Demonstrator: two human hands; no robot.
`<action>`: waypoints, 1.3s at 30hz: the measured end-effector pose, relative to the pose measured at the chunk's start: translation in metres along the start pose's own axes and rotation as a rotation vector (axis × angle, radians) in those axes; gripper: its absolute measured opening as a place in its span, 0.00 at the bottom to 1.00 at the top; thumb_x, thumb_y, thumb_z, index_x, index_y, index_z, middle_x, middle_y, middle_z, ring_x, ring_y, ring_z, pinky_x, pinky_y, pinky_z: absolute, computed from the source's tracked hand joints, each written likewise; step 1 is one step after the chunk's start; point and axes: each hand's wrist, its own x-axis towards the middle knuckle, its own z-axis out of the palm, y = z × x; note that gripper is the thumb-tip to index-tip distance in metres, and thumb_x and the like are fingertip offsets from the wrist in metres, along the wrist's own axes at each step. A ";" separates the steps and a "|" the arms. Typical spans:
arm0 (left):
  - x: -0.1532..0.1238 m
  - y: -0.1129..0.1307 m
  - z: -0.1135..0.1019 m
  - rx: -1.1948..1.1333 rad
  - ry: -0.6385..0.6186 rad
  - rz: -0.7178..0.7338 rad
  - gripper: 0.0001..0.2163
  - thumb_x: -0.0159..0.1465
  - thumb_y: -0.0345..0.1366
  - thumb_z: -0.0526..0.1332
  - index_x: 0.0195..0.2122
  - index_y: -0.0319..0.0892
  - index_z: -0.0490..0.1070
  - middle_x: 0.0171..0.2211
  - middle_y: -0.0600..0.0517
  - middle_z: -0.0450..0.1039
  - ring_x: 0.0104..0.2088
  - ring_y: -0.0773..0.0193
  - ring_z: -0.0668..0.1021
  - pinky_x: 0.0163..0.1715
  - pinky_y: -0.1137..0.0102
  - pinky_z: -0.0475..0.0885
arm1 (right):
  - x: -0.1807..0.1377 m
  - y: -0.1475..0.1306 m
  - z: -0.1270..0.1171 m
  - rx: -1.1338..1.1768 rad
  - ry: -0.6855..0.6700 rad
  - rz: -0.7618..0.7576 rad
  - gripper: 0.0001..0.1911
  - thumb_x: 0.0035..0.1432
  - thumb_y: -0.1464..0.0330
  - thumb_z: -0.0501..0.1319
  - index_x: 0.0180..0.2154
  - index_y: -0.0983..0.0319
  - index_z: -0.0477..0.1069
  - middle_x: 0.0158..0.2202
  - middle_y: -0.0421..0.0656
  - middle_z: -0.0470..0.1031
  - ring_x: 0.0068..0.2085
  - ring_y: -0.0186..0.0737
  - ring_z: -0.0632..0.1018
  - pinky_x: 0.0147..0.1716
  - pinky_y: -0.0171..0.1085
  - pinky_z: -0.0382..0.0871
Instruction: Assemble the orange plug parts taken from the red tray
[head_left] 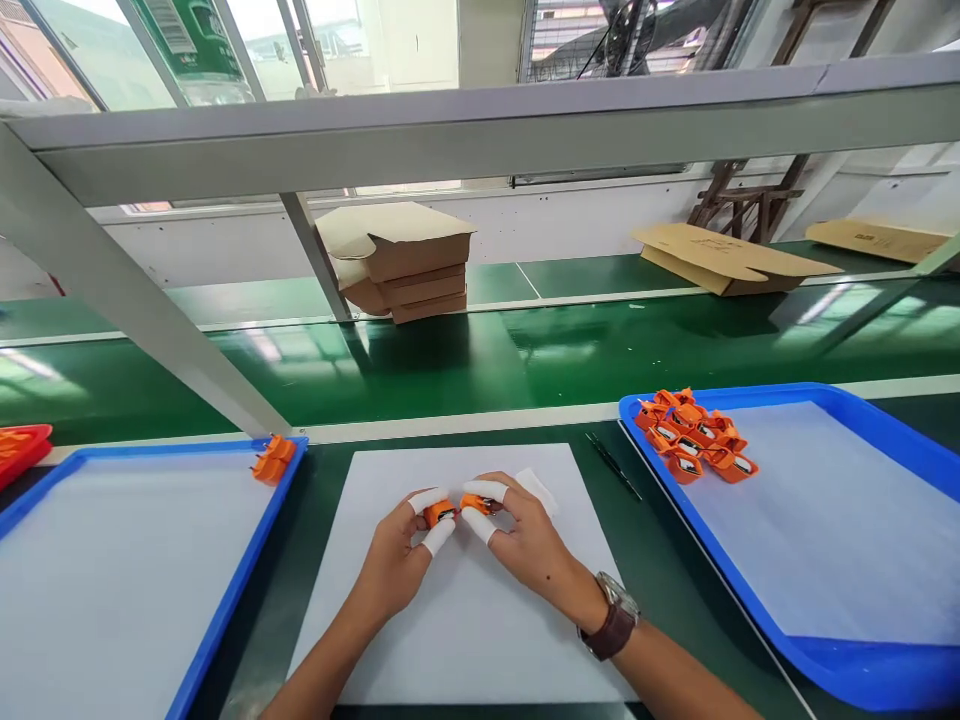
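My left hand (400, 548) pinches a small orange plastic part (439, 513) between thumb and forefinger, both covered by white finger cots. Close beside it, my right hand (521, 530) grips a second orange piece (475, 503), also with white-covered fingertips. The two pieces nearly meet over a white sheet (450, 640) on the green table; whether they touch I cannot tell. A small white wipe or paper (537, 490) lies behind my right hand.
A blue tray (247, 585) at left holds a few orange parts (274, 459). The right blue tray (720, 590) carries several orange parts (694, 435). A black pen-like tool (613, 467) lies between sheet and tray. Cardboard boxes (420, 262) stand behind, below a metal beam (480, 150).
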 end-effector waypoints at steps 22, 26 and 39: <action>-0.004 0.001 -0.002 0.171 0.042 0.199 0.16 0.66 0.29 0.57 0.53 0.51 0.71 0.52 0.49 0.71 0.49 0.59 0.77 0.44 0.63 0.79 | -0.013 -0.002 0.012 0.009 -0.089 -0.206 0.25 0.63 0.77 0.61 0.57 0.47 0.69 0.51 0.44 0.72 0.51 0.43 0.76 0.49 0.47 0.75; -0.006 -0.004 0.005 0.118 0.104 0.146 0.14 0.65 0.29 0.57 0.49 0.50 0.72 0.50 0.50 0.73 0.47 0.61 0.78 0.45 0.64 0.80 | -0.019 -0.001 0.020 0.075 -0.063 -0.051 0.19 0.63 0.74 0.63 0.52 0.49 0.71 0.42 0.42 0.72 0.40 0.40 0.76 0.39 0.42 0.76; -0.006 -0.007 0.009 -0.032 0.131 0.044 0.13 0.65 0.30 0.60 0.49 0.48 0.73 0.50 0.50 0.74 0.46 0.61 0.80 0.47 0.63 0.80 | -0.019 0.005 0.029 0.290 -0.065 0.144 0.13 0.62 0.71 0.63 0.48 0.54 0.72 0.43 0.43 0.73 0.42 0.40 0.78 0.42 0.42 0.79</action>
